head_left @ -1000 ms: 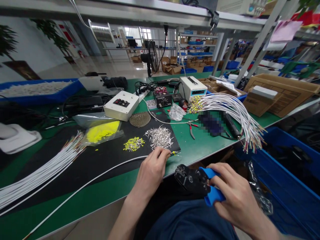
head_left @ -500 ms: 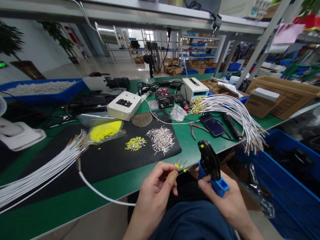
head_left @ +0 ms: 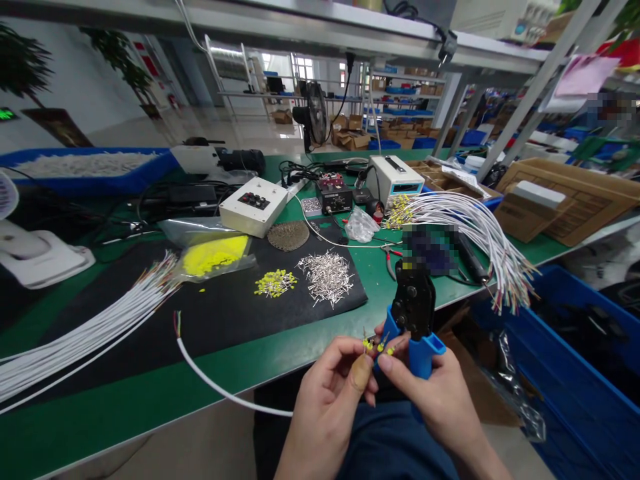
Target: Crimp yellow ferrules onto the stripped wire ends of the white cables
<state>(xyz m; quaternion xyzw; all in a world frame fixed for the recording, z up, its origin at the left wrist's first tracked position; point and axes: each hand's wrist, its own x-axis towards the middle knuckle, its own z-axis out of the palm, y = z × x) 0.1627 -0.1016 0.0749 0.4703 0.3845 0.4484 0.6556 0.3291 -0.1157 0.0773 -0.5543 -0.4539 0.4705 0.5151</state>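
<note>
Room: beyond our green table (head_left: 135,407) we see a black fan (head_left: 316,113) and, farther back, shelves (head_left: 400,95) and cardboard boxes (head_left: 353,139).
Mat: on our black mat (head_left: 235,317) lie a heap of metal pins (head_left: 327,277), a smaller heap of yellow-ended pins (head_left: 275,283) to its left, and a clear bag (head_left: 187,231) of yellow bits (head_left: 215,257).
Left grip (head_left: 330,393): pinched on the yellow-tipped wires (head_left: 381,347), which we hold in front of the table's edge, above our lap (head_left: 385,433).
Right grip (head_left: 435,393): clenched around the blue handles of the pliers (head_left: 417,300), their black head pointing up; our thumb is right at the wires, but whether it presses them we cannot tell.
White cable (head_left: 225,393): runs from its bare end over the mat, past the table's edge, and out of sight behind our left hand.
Bundles: we have a left bundle (head_left: 100,327) partly on the mat and a right bundle (head_left: 470,213) beside the white meter (head_left: 396,179).
Cutters (head_left: 390,263): red-handled, lying just beyond our pliers.
Blue bin (head_left: 575,387): at our right, lower than the tabletop.
</note>
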